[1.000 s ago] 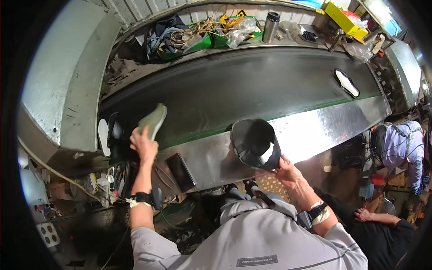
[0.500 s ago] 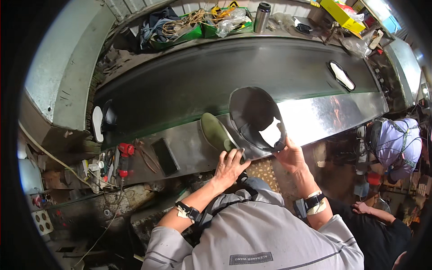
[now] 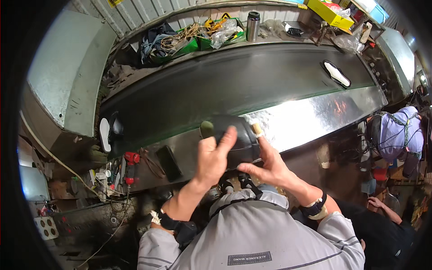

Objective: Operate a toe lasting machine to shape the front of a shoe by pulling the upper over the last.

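Observation:
A black leather shoe upper (image 3: 243, 152) is held up between my two hands over the metal ledge. My left hand (image 3: 210, 163) grips its left side, thumb stretched across it and the other fingers curled. On the right side my right hand (image 3: 273, 165) has it between thumb and fingers; a tan wrap covers one fingertip. Behind the upper, just left of it, shows the rounded end of a green shoe last (image 3: 206, 129). The rest of the last is hidden, so I cannot tell whether it touches the upper.
The dark conveyor belt (image 3: 189, 92) runs beyond the metal ledge (image 3: 310, 118). Shoe pieces with white soles lie at its right (image 3: 336, 74) and left (image 3: 105, 134). A phone (image 3: 168, 163), pliers (image 3: 151, 164) and a red power tool (image 3: 131, 167) sit left. A co-worker's hand (image 3: 381, 207) shows right.
My left hand has left the green last and taken hold of the upper. The upper has turned from its open side to its outer face and moved left, covering most of the last.

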Demonstrator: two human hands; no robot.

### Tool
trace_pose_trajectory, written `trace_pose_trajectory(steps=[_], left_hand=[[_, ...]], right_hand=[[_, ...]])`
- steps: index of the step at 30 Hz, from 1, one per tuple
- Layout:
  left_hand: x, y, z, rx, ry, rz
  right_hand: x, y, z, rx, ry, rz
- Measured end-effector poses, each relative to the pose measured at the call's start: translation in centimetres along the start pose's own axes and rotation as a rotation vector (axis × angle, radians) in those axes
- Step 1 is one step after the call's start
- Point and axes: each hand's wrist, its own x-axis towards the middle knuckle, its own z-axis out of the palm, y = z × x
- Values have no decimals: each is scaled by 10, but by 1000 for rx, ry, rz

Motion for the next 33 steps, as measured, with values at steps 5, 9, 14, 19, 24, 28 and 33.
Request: trace_pose_trajectory(steps=[5, 9, 14, 19, 24, 28, 33], left_hand=[[-1, 32, -12, 182, 34, 272], [4, 18, 10, 512, 343, 620], [32, -17, -4, 696, 126, 903], [48, -17, -3, 637, 90, 768], [52, -20, -15, 595, 74, 628], [71, -59, -70, -43, 218, 18], [109, -150, -189, 936, 545, -229]], right_hand=[[-8, -33, 5, -420, -91, -28], [2, -14, 9, -432, -82, -79], [26, -34, 23, 508, 85, 323], [39, -16, 19, 479, 197, 267], [49, -10, 13, 472, 195, 298], [33, 8, -11, 360, 360, 365], [4, 39, -49, 544, 382, 414]])
